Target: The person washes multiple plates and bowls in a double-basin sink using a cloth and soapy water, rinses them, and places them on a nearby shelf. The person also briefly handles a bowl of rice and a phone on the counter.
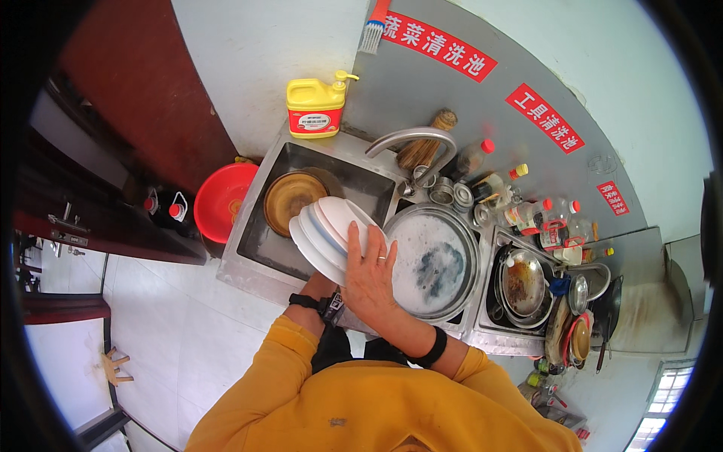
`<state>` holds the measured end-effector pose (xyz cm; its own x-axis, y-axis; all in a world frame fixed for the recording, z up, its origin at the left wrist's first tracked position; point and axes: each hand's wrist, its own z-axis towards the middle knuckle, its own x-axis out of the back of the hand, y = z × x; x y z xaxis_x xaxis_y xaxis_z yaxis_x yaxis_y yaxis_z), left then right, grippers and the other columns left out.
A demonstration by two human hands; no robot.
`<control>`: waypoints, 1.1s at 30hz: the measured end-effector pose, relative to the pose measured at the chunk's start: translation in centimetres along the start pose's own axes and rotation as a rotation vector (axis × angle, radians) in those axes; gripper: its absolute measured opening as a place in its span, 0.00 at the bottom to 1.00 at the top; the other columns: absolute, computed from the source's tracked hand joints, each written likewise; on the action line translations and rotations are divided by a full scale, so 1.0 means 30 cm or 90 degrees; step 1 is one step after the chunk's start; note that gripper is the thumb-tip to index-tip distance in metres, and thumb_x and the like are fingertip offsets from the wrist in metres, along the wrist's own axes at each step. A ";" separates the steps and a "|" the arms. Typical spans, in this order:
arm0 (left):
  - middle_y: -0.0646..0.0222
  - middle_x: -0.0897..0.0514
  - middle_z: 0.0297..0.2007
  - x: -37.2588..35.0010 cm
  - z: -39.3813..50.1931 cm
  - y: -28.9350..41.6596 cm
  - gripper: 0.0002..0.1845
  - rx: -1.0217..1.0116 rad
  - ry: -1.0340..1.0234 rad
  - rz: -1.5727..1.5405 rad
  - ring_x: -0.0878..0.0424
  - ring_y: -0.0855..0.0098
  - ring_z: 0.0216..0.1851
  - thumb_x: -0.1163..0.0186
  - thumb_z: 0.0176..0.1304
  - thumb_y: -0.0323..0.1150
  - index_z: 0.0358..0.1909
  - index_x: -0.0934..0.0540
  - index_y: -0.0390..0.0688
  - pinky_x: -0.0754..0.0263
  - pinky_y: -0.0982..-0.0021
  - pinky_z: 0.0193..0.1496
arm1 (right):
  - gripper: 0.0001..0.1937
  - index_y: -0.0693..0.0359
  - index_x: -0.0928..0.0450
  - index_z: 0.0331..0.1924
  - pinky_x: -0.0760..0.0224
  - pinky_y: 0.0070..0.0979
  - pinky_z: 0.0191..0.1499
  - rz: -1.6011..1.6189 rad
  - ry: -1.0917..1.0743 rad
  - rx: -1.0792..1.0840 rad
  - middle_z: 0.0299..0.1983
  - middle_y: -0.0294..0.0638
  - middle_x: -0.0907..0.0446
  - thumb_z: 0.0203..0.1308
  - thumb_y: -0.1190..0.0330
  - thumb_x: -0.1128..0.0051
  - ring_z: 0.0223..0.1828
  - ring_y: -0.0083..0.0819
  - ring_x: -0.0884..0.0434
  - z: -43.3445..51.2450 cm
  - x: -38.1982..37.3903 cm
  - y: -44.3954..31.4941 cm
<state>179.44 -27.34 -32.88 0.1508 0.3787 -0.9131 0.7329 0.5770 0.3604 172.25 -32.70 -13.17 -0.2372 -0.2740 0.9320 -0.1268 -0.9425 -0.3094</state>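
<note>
A tilted stack of white bowls and plates (323,237) is between my hands, over the right part of the left sink. My right hand (368,277), with a ring on one finger, presses its fingers along the stack's right side. My left hand (319,286) reaches under the stack. Its fingers are hidden behind the dishes. Close to the right of my right hand is a large metal basin (477,260) of cloudy, foamy water (409,237). A brown round bowl or lid (296,202) rests in the left sink basin (271,254).
A curved faucet (415,134) arches above the sinks. Dish soap in a yellow jug (314,110) stands at the back left corner. A red plastic tub (223,206) is left of the counter. Pots and lids (522,285) fill the right sink; several bottles (528,217) line the back.
</note>
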 end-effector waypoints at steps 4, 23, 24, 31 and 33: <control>0.62 0.32 0.67 0.000 0.007 0.003 0.34 0.012 -0.023 -0.039 0.34 0.60 0.67 0.53 0.69 0.57 0.70 0.38 0.46 0.40 0.55 0.70 | 0.44 0.68 0.51 0.70 0.57 0.66 0.65 -0.009 -0.011 -0.003 0.62 0.65 0.47 0.45 0.76 0.41 0.64 0.63 0.41 -0.002 -0.003 -0.003; 0.60 0.29 0.64 -0.027 -0.061 -0.010 0.27 0.020 -0.103 -0.202 0.29 0.61 0.64 0.49 0.70 0.46 0.67 0.34 0.45 0.34 0.57 0.67 | 0.50 0.68 0.56 0.71 0.52 0.60 0.65 0.013 -0.078 0.002 0.63 0.65 0.48 0.41 0.76 0.36 0.64 0.63 0.42 -0.063 -0.015 0.034; 0.60 0.28 0.64 -0.031 -0.066 -0.013 0.27 0.015 -0.106 -0.203 0.29 0.61 0.63 0.49 0.71 0.45 0.67 0.33 0.45 0.33 0.57 0.66 | 0.51 0.68 0.56 0.71 0.52 0.61 0.65 0.027 -0.077 0.011 0.63 0.64 0.48 0.40 0.76 0.35 0.65 0.62 0.43 -0.069 -0.014 0.045; 0.63 0.35 0.69 -0.083 -0.088 -0.103 0.45 -0.045 -0.079 -0.032 0.38 0.58 0.69 0.54 0.61 0.67 0.72 0.43 0.48 0.44 0.51 0.72 | 0.47 0.70 0.57 0.70 0.51 0.54 0.66 0.129 -0.064 0.075 0.63 0.68 0.49 0.45 0.77 0.39 0.64 0.66 0.43 -0.148 0.029 0.157; 0.63 0.36 0.69 -0.114 -0.109 -0.155 0.45 -0.050 -0.050 -0.081 0.37 0.57 0.69 0.55 0.61 0.70 0.72 0.42 0.49 0.45 0.50 0.71 | 0.47 0.70 0.57 0.70 0.51 0.54 0.65 0.150 -0.063 0.087 0.63 0.69 0.48 0.46 0.77 0.39 0.63 0.67 0.43 -0.187 0.051 0.200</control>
<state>173.34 -28.95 -30.80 0.1139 0.2431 -0.9633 0.6963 0.6721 0.2519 165.72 -37.69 -14.65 -0.1488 -0.4999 0.8532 0.0540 -0.8657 -0.4977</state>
